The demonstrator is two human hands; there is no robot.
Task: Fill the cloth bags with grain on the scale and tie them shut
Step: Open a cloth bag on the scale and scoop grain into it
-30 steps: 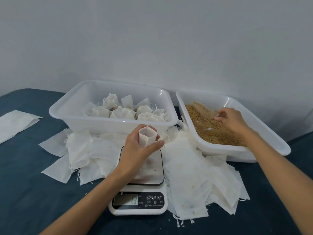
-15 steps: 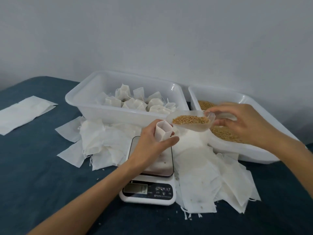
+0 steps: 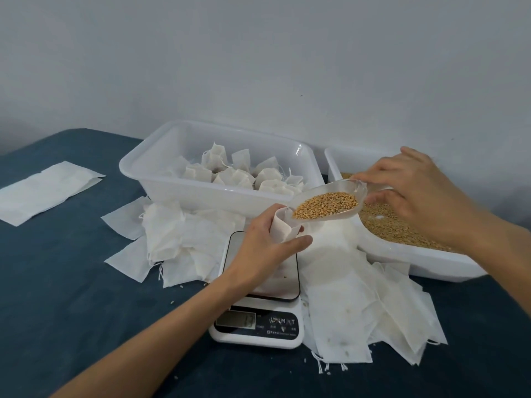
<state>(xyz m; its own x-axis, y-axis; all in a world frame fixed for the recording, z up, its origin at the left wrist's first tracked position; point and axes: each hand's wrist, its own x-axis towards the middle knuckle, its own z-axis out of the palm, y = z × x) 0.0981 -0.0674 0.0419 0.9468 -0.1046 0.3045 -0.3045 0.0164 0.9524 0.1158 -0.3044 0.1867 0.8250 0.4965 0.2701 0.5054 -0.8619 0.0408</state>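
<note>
The left hand (image 3: 258,242) holds a small white cloth bag (image 3: 280,229) open, just above the scale (image 3: 258,326). The right hand (image 3: 416,196) holds a clear scoop (image 3: 330,202) full of grain, with its tip at the bag's mouth. Behind are two white tubs: one (image 3: 201,193) with filled bags, one (image 3: 416,259) with grain. Flat bags (image 3: 344,297) lie around on the blue table (image 3: 71,282).

The left hand (image 3: 265,248) covers most of the open cloth bag (image 3: 280,231) and part of the scale (image 3: 258,311) platform. The scale's display is too blurred to read. The right forearm runs off the frame's edge.
</note>
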